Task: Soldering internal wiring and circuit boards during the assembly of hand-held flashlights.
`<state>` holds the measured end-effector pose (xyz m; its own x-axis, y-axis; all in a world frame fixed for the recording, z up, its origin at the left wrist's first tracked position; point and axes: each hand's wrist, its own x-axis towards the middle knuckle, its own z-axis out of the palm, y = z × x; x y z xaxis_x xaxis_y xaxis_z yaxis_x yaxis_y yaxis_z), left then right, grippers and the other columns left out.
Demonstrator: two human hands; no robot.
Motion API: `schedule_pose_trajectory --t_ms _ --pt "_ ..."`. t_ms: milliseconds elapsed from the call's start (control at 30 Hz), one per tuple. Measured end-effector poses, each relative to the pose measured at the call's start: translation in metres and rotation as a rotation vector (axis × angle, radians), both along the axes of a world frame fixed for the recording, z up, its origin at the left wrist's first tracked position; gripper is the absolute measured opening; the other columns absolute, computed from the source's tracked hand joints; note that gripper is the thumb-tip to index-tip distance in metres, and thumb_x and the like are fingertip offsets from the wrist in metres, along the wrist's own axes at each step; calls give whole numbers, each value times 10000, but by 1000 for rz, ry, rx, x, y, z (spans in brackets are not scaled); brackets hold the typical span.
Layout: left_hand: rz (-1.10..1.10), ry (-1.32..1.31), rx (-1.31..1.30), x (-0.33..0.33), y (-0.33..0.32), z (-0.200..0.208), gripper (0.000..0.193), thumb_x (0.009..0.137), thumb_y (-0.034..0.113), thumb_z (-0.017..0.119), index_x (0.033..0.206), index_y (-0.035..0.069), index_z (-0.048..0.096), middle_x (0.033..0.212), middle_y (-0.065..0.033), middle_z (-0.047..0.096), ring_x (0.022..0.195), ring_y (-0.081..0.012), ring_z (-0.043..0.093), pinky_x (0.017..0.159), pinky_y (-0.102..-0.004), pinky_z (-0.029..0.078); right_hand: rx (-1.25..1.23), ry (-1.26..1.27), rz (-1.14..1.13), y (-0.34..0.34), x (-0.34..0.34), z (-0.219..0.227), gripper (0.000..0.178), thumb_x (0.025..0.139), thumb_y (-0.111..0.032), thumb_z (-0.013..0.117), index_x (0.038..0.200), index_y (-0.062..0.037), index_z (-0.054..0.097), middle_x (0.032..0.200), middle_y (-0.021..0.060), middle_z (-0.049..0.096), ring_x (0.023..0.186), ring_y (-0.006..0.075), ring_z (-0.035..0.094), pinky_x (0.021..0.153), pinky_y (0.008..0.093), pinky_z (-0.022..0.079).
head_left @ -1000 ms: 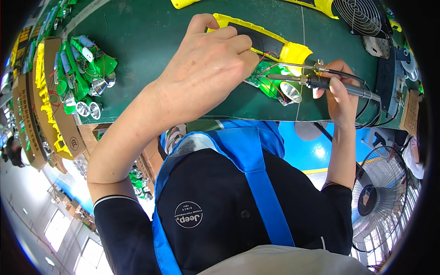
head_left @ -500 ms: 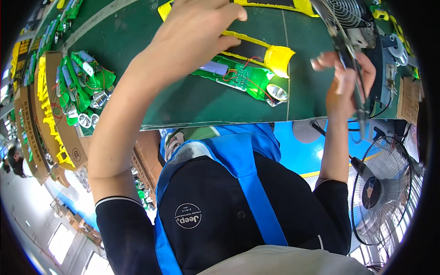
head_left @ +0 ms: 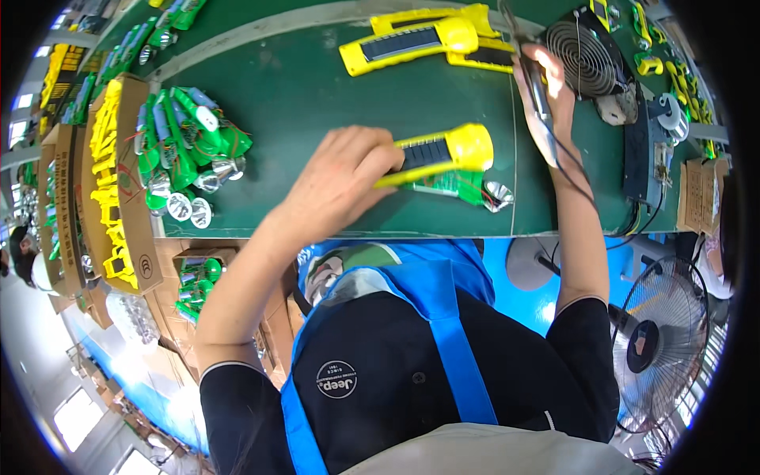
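Note:
My left hand (head_left: pixel 340 178) is closed on the near end of a yellow flashlight casing (head_left: pixel 473 148) with a dark solar panel in it. The casing is held over a green flashlight insert (head_left: pixel 451 184) on the table, hiding much of it; the insert's silver reflector (head_left: pixel 499 196) shows at the right. My right hand (head_left: pixel 549 91) is raised near the table's far right, wrapped round a soldering iron (head_left: pixel 536 89) with a dark cord trailing along my forearm. More yellow casings (head_left: pixel 408 43) lie beyond, left of my right hand.
A bunch of green inserts with reflectors (head_left: pixel 190 150) lies at the left beside a cardboard box (head_left: pixel 136 237) edged with yellow parts. A round-grilled fan (head_left: pixel 582 51) and a grey device with a wire spool (head_left: pixel 673 111) stand at the right. A floor fan (head_left: pixel 661 340) is below the table's right.
My left hand has come nearer, bringing a yellow casing over the green insert. My right hand has moved up and away with the soldering iron. The view has shifted slightly.

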<state>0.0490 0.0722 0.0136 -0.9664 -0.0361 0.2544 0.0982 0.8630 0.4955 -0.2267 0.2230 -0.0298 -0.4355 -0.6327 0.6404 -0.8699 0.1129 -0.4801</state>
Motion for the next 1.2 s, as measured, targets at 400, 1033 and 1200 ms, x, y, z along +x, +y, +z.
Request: schedule_pose_trajectory --t_ms 400,1033,1200 --pt "673 248 161 -123 -138 15 494 701 200 743 1037 66 407 882 -136 601 789 -239 594 720 -337 471 -107 -133 31 63 16 -23 393 795 61 553 1152 -39 423 950 139 535 687 175 573 669 278 497" --pt "313 273 -133 -81 -73 -10 297 740 125 682 993 71 535 821 -125 539 826 -318 543 725 -390 449 -56 -81 37 -6 -24 1 376 777 108 572 1107 -40 471 984 121 560 714 171 603 620 261 503" --pt "264 363 -210 -52 -61 0 138 707 50 571 844 56 555 733 -123 552 701 -313 550 621 -390 460 -275 -154 55 8 -19 6 388 783 110 549 1125 -50 457 963 147 576 808 216 617 758 322 495"
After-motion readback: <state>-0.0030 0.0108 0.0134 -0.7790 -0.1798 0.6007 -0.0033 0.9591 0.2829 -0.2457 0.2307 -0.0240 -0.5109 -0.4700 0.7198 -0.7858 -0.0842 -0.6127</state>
